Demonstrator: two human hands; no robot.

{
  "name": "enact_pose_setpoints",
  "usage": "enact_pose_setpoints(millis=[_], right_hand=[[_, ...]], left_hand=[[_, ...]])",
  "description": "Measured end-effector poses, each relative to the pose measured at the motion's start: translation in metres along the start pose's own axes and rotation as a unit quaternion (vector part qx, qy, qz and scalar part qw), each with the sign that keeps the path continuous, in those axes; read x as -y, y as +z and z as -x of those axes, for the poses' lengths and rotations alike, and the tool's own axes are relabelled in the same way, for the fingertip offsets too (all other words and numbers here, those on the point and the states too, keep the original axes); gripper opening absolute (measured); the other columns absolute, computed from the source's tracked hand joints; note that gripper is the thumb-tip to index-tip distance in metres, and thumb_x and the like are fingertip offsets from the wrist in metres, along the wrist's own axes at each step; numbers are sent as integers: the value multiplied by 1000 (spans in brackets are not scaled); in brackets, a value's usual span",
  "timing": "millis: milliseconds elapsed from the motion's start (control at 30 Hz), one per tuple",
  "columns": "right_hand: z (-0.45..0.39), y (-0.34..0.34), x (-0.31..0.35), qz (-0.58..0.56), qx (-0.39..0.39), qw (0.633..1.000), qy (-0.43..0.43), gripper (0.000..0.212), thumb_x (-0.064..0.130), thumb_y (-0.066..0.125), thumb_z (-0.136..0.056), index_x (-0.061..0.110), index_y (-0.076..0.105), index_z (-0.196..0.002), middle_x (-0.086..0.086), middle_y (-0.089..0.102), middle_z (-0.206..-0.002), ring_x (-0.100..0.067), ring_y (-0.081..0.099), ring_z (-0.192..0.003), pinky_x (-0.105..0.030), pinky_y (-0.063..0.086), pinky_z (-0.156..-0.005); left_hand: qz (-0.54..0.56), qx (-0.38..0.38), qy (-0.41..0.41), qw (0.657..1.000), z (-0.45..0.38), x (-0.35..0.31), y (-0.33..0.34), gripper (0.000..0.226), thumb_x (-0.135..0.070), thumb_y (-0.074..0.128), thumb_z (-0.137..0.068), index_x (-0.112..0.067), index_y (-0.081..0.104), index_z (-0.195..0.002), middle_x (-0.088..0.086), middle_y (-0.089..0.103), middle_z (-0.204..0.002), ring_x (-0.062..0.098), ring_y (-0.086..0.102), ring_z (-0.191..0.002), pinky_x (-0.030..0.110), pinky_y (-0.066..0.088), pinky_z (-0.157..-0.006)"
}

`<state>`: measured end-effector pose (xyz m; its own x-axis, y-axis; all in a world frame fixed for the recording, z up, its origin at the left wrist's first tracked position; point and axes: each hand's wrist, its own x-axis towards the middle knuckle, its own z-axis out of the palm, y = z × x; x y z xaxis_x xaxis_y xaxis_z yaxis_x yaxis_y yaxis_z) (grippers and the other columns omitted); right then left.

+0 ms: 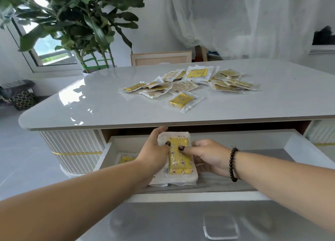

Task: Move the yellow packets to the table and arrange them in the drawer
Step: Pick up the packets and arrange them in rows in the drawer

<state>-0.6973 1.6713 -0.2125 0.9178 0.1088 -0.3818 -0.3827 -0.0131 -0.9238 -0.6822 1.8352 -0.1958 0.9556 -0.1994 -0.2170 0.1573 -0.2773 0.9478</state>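
Both hands hold a stack of yellow packets point(178, 157) inside the open drawer point(297, 146), near its left half: the left hand point(154, 154) grips the stack's left side, the right hand point(206, 154) its right, thumbs pressing on top. Fingers underneath are hidden. Another packet point(126, 159) by the drawer's left wall is partly covered by the left arm. More loose packets point(192, 83) lie heaped mid-table point(90, 103).

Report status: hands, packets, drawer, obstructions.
Left hand and right hand both gripping a packet stack inside the open drawer. Loose packets remain on the table. Nothing blocking.
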Motion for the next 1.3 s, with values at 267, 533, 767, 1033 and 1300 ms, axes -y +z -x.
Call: enact_pose_setpoints(millis=[267, 533, 767, 1033, 1300], right_hand=[[-23, -46, -8, 41, -102, 994, 27, 10, 2, 66, -85, 2, 61, -94, -11, 70, -85, -20, 68, -72, -36, 57, -69], [-45, -63, -26, 97, -158, 974, 134, 30, 2, 70, -80, -1, 58, -107, -18, 69, -102, -32, 68, -93, -49, 54, -85], [-47, -58, -33, 161, -163, 960, 163, 36, 7, 75, -77, 0, 61, -109, -17, 69, -104, -32, 68, -93, -49, 55, -85], [-47, -59, -34, 259, -167, 937, 163, 44, 21, 76, -77, 2, 60, -113, -13, 68, -108, -28, 68, -97, -44, 56, -85], [-44, -59, -31, 331, -190, 912, 148, 34, 23, 72, -81, 1, 61, -105, -12, 68, -104, -25, 69, -93, -40, 57, -84]], left_hand=[[0, -19, -30, 999, -31, 3, 23, 32, -4, 53, -94, -22, 51, -121, 4, 61, -90, 16, 62, -72, 24, 52, -65], [-47, -19, -97, 994, -38, 25, 12, 24, -4, 55, -93, -12, 60, -115, 9, 67, -109, 18, 66, -96, 23, 54, -65], [-84, 5, -89, 992, -37, 29, 15, 19, -5, 56, -93, -13, 60, -109, 11, 67, -111, 18, 65, -97, 24, 53, -69], [-110, 20, -93, 989, -39, 33, 16, 20, -2, 56, -91, -15, 61, -105, 9, 66, -113, 20, 63, -106, 22, 52, -67], [-150, 37, -98, 983, -43, 38, 16, 23, -1, 56, -88, -17, 62, -103, 5, 65, -115, 20, 60, -107, 22, 52, -68]])
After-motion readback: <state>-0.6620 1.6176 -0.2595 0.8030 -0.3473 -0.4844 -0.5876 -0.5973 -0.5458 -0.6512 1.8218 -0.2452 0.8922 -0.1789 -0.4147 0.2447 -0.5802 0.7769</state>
